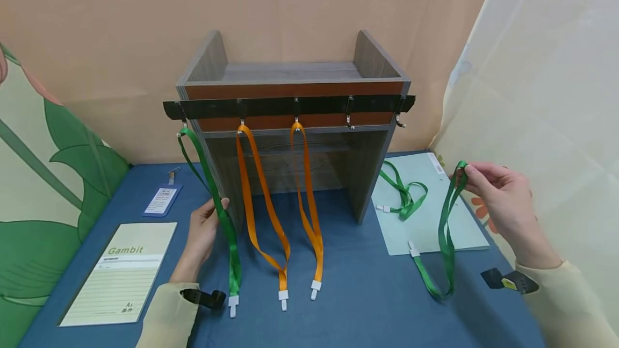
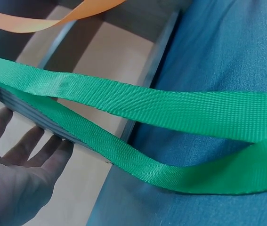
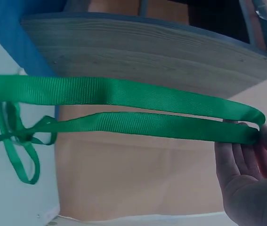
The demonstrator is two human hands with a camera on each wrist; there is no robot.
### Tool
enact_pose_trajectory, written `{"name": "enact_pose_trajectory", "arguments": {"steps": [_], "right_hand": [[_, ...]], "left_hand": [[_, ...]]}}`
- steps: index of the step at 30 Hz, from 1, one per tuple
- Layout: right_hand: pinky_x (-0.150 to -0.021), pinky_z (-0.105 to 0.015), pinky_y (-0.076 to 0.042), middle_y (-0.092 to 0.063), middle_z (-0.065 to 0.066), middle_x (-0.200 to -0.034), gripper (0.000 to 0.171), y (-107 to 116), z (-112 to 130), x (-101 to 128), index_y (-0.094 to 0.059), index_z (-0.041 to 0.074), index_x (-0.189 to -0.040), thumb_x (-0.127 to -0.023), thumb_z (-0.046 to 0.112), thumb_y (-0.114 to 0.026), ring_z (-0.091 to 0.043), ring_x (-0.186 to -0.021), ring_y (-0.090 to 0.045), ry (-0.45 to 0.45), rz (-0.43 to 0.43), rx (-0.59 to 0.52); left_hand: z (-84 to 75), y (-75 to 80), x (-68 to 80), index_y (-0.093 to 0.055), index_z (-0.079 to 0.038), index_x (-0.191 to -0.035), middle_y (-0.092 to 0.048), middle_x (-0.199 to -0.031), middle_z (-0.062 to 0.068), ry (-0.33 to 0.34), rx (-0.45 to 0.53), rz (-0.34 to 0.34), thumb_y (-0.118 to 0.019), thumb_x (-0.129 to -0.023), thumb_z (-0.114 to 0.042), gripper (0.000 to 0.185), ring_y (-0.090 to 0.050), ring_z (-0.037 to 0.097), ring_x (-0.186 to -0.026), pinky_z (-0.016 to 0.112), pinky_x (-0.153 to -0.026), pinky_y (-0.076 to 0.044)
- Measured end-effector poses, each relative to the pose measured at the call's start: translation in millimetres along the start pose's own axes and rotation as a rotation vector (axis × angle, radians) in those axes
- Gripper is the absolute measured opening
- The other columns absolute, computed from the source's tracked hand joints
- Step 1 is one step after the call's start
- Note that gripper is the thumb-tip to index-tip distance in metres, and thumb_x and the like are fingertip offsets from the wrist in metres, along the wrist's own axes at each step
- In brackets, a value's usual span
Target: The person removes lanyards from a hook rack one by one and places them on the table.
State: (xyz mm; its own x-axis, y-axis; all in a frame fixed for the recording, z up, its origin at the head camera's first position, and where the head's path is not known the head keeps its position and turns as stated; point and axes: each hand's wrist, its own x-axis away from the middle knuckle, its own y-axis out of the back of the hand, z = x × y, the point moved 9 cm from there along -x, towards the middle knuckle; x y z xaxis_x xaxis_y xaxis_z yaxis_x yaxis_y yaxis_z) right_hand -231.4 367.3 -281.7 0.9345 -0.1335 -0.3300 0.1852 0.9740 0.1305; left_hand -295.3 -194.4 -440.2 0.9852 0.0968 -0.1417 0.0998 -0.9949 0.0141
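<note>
Pinching the top fold of a long green woven-fabric lanyard (image 1: 446,230), the right hand (image 1: 498,197) holds it up at the right side of the scene, above the blue cloth-covered table (image 1: 367,294). The strap hangs down from the fingertips as a narrow loop, so its long axis is almost vertical; its lower bend lies on the table and the white plastic clip end (image 1: 412,249) points toward the left. I judge that this strap is very light, soft and without any stiffness, so it will bend and swing easily. The best place to take hold is the folded top, where both layers can be pinched together.

The left hand (image 1: 202,232) is relaxed, with the fingers nearly straight, and touches a second green fabric lanyard (image 1: 223,219) that hangs from the leftmost hook of the black metal hook rail (image 1: 290,106) on the grey wooden shelf unit (image 1: 295,138). Two orange fabric lanyards (image 1: 285,208) hang from the next hooks. A third green lanyard (image 1: 405,197) lies bundled on a pale green board (image 1: 435,230), far from the left hand.
</note>
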Motion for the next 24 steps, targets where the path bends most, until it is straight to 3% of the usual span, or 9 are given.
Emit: {"name": "enact_pose_trajectory", "arguments": {"steps": [4,7,12,15,20,24], "right_hand": [[-0.074,-0.021,-0.048,-0.071,-0.003,-0.091,0.028,-6,-20,4,-0.064,-0.007,-0.113,-0.092,0.011,-0.064,-0.014,-0.079,-0.069,-0.051,0.013,0.070],[-0.074,-0.021,-0.049,-0.070,-0.003,-0.093,0.030,-11,-36,10,-0.063,-0.006,-0.116,-0.093,0.014,-0.063,-0.013,-0.082,-0.068,-0.077,0.063,0.186],[-0.073,-0.023,-0.050,-0.070,-0.007,-0.094,0.032,-19,-65,21,-0.063,-0.006,-0.115,-0.096,0.019,-0.061,-0.014,-0.084,-0.067,-0.111,0.179,0.282],[-0.074,-0.025,-0.051,-0.069,-0.011,-0.093,0.033,-24,-84,26,-0.064,-0.006,-0.113,-0.096,0.022,-0.060,-0.019,-0.085,-0.067,-0.148,0.266,0.307],[-0.077,-0.029,-0.051,-0.069,-0.015,-0.093,0.029,-33,-112,35,-0.066,-0.004,-0.110,-0.096,0.021,-0.061,-0.033,-0.089,-0.065,-0.234,0.427,0.283],[-0.075,-0.031,-0.052,-0.069,-0.014,-0.092,0.028,-37,-129,43,-0.066,-0.004,-0.110,-0.095,0.019,-0.061,-0.031,-0.088,-0.065,-0.262,0.542,0.313]], "left_hand": [[-0.1,-0.2,-0.6,-0.059,0.011,-0.103,-0.050,-0.080,0.000,-0.010,0.005,-0.005,-0.057,-0.098,-0.027,0.039,-0.043,0.020,-0.090,0.027,-0.072,-0.038],[0.4,-0.2,-1.0,-0.059,0.012,-0.104,-0.050,-0.080,0.000,-0.010,0.008,-0.006,-0.057,-0.098,-0.027,0.039,-0.043,0.020,-0.089,0.026,-0.071,-0.038],[1.1,-0.5,-1.3,-0.060,0.011,-0.107,-0.056,-0.092,-0.003,-0.006,0.004,0.002,-0.057,-0.098,-0.028,0.040,-0.044,0.019,-0.096,0.026,-0.074,-0.039],[1.0,-0.3,-1.3,-0.060,0.010,-0.109,-0.058,-0.102,-0.003,-0.005,0.006,0.004,-0.057,-0.098,-0.028,0.039,-0.044,0.019,-0.101,0.026,-0.078,-0.039],[0.3,-0.2,-0.7,-0.061,0.009,-0.106,-0.056,-0.093,-0.001,-0.006,0.012,-0.001,-0.057,-0.098,-0.027,0.037,-0.044,0.019,-0.096,0.026,-0.076,-0.039],[0.5,0.4,-0.5,-0.062,0.007,-0.108,-0.057,-0.094,-0.002,-0.009,0.014,0.002,-0.057,-0.098,-0.026,0.035,-0.043,0.019,-0.095,0.026,-0.074,-0.039]]}}
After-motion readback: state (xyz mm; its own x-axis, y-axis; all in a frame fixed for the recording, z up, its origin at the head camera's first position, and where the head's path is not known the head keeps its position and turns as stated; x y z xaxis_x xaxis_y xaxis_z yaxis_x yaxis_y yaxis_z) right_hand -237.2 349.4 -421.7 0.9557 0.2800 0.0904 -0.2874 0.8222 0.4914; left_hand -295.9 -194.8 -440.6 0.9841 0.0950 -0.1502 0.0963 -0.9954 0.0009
